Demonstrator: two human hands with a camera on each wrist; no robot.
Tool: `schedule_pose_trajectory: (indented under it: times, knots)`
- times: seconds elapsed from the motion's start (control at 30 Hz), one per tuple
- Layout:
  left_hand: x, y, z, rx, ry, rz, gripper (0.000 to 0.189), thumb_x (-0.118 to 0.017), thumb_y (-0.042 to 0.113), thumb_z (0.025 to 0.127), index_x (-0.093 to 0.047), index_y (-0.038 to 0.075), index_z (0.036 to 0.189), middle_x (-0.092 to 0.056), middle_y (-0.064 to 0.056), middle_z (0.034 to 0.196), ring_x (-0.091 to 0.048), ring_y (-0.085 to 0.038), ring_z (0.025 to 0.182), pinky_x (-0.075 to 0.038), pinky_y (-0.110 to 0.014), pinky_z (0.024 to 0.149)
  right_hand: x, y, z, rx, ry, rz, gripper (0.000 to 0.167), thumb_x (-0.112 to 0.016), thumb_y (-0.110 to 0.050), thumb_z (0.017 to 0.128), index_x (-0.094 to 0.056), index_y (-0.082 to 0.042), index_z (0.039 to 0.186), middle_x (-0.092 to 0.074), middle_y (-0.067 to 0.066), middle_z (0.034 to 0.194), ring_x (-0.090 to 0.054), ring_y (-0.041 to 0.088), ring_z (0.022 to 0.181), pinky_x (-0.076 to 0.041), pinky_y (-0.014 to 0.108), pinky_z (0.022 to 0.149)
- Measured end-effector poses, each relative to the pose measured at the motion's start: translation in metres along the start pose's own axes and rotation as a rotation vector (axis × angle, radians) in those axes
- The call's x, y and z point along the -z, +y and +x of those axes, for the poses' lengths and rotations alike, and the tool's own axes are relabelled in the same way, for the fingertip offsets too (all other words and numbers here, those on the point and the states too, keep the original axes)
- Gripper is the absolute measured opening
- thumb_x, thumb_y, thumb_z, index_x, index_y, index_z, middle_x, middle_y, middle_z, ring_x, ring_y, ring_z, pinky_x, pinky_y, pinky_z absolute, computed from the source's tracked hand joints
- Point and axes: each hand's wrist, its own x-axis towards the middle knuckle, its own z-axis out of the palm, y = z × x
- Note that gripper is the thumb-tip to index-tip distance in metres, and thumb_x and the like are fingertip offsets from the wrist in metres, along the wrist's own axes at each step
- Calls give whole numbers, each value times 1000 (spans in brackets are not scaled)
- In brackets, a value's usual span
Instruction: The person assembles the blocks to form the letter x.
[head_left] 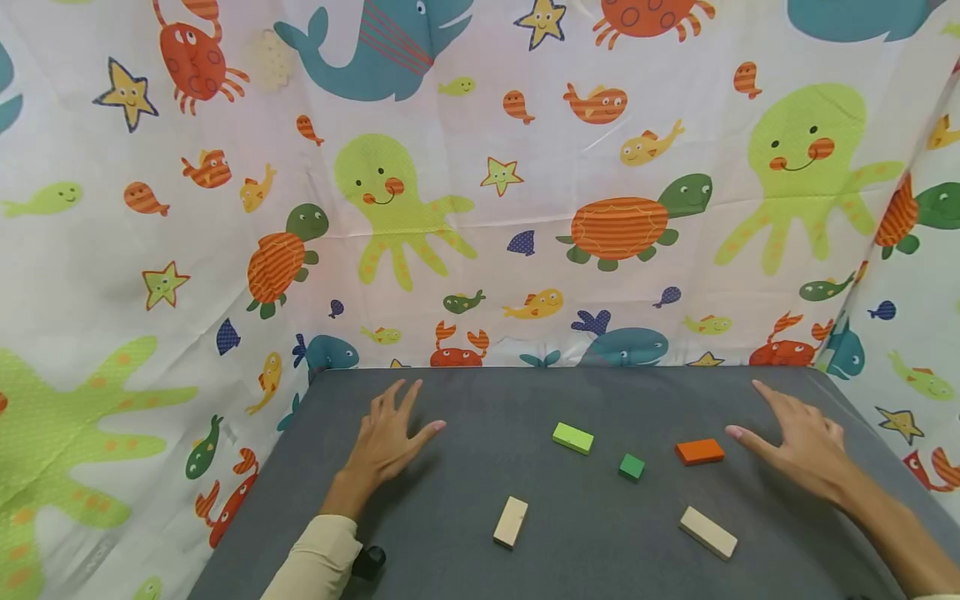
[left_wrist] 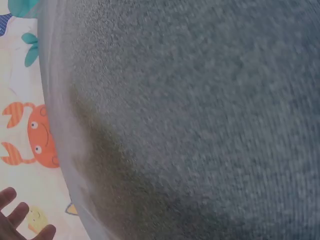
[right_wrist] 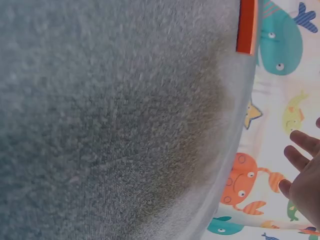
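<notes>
My left hand (head_left: 388, 440) hovers over the left part of the grey table, fingers spread and holding nothing. On the other side my right hand (head_left: 806, 446) is held up, also with nothing in it, nearest to an orange block (head_left: 700, 452). That orange block (right_wrist: 245, 27) also shows at the top of the right wrist view. Between the hands lie a lime green block (head_left: 573, 438) and a small dark green block (head_left: 632, 467). Closer to me are two cream blocks, a left one (head_left: 511, 522) and a right one (head_left: 708, 532). All blocks lie apart from each other.
The grey table (head_left: 450, 483) ends at the back against a white curtain (head_left: 495, 292) printed with sea animals. The curtain also runs along the left and right sides. A black strap piece (head_left: 368, 562) sits at my left wrist.
</notes>
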Motion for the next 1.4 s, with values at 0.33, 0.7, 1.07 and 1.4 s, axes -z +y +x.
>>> schedule_pose_trajectory:
  times: [0.33,0.7,1.07,1.4]
  knots:
    - [-1,13,2,-38,65,-169,89,-65,72,93,-42,23,164,-41,-13,164,-43,-40,148,-38,-71,113,6,-19,-16,-19,3,54,95,-61,-57,101,-24,4,164,-39,43,150,-34,64,125,-26,77,88]
    - [-3,30,4,-76,48,-351,84,-78,61,90,-49,25,160,-46,-9,161,-44,-38,149,-38,-69,114,10,-41,-33,-12,2,130,98,-68,-51,100,-20,2,166,-42,39,149,-36,62,128,-24,83,92]
    - [-11,55,2,-169,1,-375,75,-83,48,90,-56,23,156,-52,-6,156,-49,-35,145,-41,-65,114,11,-60,-48,-36,-18,156,103,-76,-50,96,-21,4,165,-44,37,148,-43,56,127,-36,81,94]
    - [-18,77,1,-269,-15,-415,69,-85,43,90,-61,23,151,-57,0,150,-53,-26,142,-46,-56,113,8,-66,-62,-22,22,198,104,-81,-44,94,-23,3,165,-51,32,146,-55,52,124,-52,52,91]
